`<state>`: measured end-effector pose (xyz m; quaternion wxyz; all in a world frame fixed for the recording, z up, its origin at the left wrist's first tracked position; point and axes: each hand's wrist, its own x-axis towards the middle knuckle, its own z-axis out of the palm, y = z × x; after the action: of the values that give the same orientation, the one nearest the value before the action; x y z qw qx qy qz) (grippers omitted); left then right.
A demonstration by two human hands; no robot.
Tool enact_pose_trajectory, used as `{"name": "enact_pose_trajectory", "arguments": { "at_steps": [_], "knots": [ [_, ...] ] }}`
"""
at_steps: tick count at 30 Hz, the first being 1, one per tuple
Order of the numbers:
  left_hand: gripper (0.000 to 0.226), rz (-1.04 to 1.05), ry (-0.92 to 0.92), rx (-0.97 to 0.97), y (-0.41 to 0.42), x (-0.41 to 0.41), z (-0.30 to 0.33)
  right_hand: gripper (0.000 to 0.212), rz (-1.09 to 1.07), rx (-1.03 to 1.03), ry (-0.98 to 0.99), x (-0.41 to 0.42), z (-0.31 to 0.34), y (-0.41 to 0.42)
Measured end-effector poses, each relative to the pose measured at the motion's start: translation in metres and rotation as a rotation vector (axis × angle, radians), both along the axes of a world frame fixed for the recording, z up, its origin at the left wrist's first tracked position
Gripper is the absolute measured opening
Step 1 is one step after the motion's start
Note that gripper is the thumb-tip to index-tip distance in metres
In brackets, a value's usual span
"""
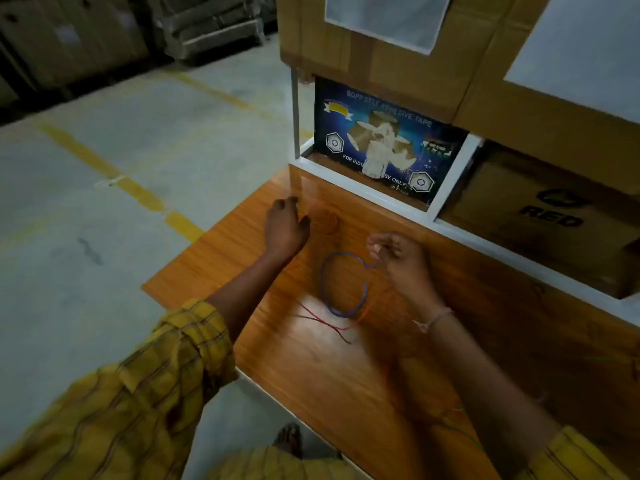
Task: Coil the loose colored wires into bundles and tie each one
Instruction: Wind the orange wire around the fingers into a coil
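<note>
The blue wire (341, 289) forms 1 open loop lying on the wooden table (346, 368), its upper end pinched in the right hand (398, 261). Thin red wires (329, 323) trail loose across the table just below that loop, uncoiled.

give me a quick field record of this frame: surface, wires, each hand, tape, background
surface: wooden table
wires: blue wire in one loop, upper end in right hand; red wire loose on table under it
left hand: fingers bent, reaching beside tape roll; contact unclear from blur
right hand: pinches blue wire end
tape: small clear tape roll on table
background: tape carton on shelf, cardboard boxes above
</note>
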<state>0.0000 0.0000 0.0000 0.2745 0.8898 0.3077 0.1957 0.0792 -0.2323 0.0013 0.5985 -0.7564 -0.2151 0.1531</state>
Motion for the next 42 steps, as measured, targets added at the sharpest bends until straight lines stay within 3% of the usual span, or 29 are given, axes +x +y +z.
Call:
{"name": "enact_pose_trajectory", "arguments": {
  "at_steps": [5, 7, 9, 13, 17, 22, 24, 27, 29, 33, 38, 42],
  "knots": [
    [0.043, -0.109, 0.017, -0.399, 0.021, 0.004, -0.009, 0.023, -0.06, -0.069, 0.074, -0.003, 0.008, 0.044],
    [0.04, -0.15, -0.051, -0.64, 0.02, 0.0, -0.009, 0.009, -0.098, -0.093, 0.197, -0.002, 0.005, 0.061],
    [0.037, -0.201, -0.114, -0.816, 0.017, -0.006, -0.008, 0.019, -0.163, -0.092, 0.383, -0.002, 0.004, 0.077],
    [0.038, -0.392, -0.107, -0.881, 0.003, -0.019, -0.006, 0.038, -0.28, 0.026, 0.73, -0.001, 0.011, 0.094],
    [0.04, -0.507, -0.106, -0.926, -0.006, -0.028, -0.009, 0.011, -0.416, 0.146, 0.85, 0.003, 0.014, 0.102],
    [0.036, -0.356, -0.185, -0.842, -0.006, -0.023, -0.007, 0.022, -0.444, 0.167, 0.79, 0.0, 0.02, 0.09],
    [0.049, -0.276, -0.191, -0.701, 0.001, -0.015, -0.01, 0.02, -0.404, 0.175, 0.767, -0.005, 0.025, 0.077],
    [0.068, -0.336, -0.092, -0.613, 0.003, -0.002, -0.011, 0.019, -0.341, 0.202, 0.766, -0.016, 0.038, 0.056],
    [0.061, -0.417, -0.062, -0.621, -0.006, 0.006, -0.007, 0.018, -0.29, 0.215, 0.761, -0.024, 0.049, 0.043],
    [0.019, -0.574, -0.172, -0.679, -0.036, 0.015, 0.005, 0.016, -0.266, 0.224, 0.733, -0.033, 0.069, 0.013],
    [0.018, -0.681, -0.303, -0.68, -0.076, 0.007, 0.023, 0.011, -0.32, 0.108, 0.586, -0.031, 0.071, -0.031],
    [0.029, -0.697, -0.385, -0.87, -0.108, 0.003, 0.052, 0.012, -0.301, -0.06, 0.401, -0.036, 0.072, -0.066]
  ]
}}
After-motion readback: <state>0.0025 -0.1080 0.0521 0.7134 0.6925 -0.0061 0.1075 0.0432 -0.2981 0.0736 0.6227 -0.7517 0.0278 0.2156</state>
